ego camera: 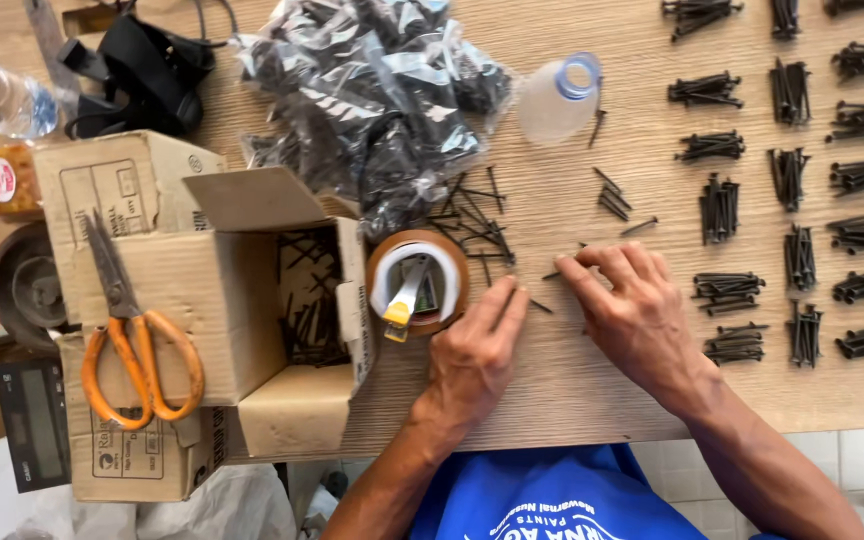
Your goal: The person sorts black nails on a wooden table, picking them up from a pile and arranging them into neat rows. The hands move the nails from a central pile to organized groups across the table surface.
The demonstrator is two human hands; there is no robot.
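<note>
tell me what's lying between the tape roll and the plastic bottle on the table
In the head view, between the tape roll and the plastic bottle lie loose black nails scattered on the wooden table, beside the edge of the clear bags of nails.

open brown carton [212, 290], clear bagged packs [372, 90], grey scale screen [37, 425]
</note>
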